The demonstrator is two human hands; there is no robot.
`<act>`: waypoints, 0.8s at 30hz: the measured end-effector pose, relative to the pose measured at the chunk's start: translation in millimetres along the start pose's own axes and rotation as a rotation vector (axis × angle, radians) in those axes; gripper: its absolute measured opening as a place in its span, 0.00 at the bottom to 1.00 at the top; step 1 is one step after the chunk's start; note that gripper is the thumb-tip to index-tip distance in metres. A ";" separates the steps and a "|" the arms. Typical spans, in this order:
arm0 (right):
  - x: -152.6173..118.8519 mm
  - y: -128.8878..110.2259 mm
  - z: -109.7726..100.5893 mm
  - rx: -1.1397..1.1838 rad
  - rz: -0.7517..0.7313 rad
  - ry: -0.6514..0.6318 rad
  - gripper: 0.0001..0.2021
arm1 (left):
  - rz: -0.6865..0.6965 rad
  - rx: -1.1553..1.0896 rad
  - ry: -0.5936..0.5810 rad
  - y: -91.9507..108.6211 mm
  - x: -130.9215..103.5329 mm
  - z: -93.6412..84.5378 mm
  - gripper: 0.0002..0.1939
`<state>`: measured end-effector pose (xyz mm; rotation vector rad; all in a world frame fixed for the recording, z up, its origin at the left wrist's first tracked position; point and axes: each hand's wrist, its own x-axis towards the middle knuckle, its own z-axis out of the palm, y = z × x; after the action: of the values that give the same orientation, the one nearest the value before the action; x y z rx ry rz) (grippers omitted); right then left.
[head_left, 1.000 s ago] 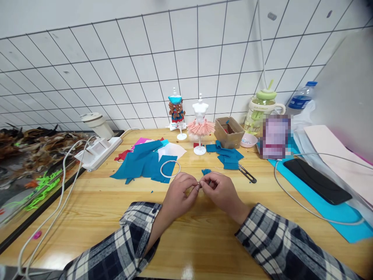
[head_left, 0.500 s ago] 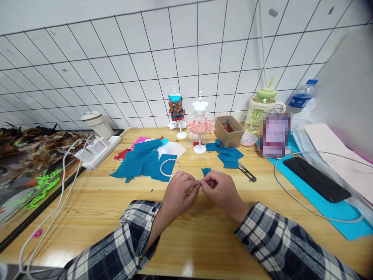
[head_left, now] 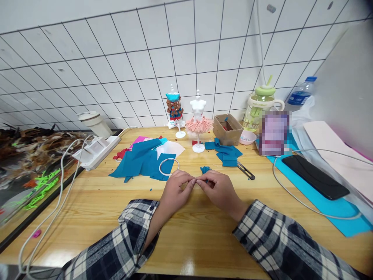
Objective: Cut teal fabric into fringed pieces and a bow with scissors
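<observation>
My left hand (head_left: 178, 190) and my right hand (head_left: 217, 188) meet above the middle of the table, thumb and forefinger pinched on each. Whatever is between their fingertips is too small or hidden to make out. Just beyond my right fingers a small pleated piece of teal fabric (head_left: 205, 170) shows; whether it is held or lies on the table I cannot tell. Teal cloth (head_left: 136, 159) with a white ring (head_left: 160, 168) on it lies beyond my left hand. To the right are more teal fabric strips (head_left: 229, 154) and black thread snips (head_left: 247, 171).
Two small dress forms stand near the tiled wall, one in a pink pleated skirt (head_left: 199, 125), one in a brown-bowed outfit (head_left: 174, 107). Right of them are a cardboard box (head_left: 229, 134), pink bowl (head_left: 247, 138), green-lidded jug (head_left: 259, 109) and black phone (head_left: 314, 177). A power strip (head_left: 100, 152) is left.
Both pinched hands have shifted slightly left, and their fingertips still meet. The view has moved a little; the things on the table look unchanged.
</observation>
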<state>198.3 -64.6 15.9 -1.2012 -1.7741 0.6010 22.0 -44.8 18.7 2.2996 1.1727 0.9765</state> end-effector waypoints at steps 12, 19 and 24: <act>-4.9 0.1 0.1 -0.200 -0.131 -0.102 0.08 | -0.084 -0.090 -0.035 -6.0 1.3 3.9 0.09; -3.2 -0.4 -1.4 -0.234 -0.121 -0.133 0.09 | -0.109 -0.108 -0.063 -3.8 3.2 2.8 0.11; -3.2 -1.2 -1.1 -0.251 -0.128 -0.147 0.10 | -0.122 -0.133 -0.070 -3.2 2.6 1.9 0.12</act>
<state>199.1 -68.1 16.1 -1.2238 -2.0814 0.4084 22.6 -40.9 16.5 2.1151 1.1687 0.8941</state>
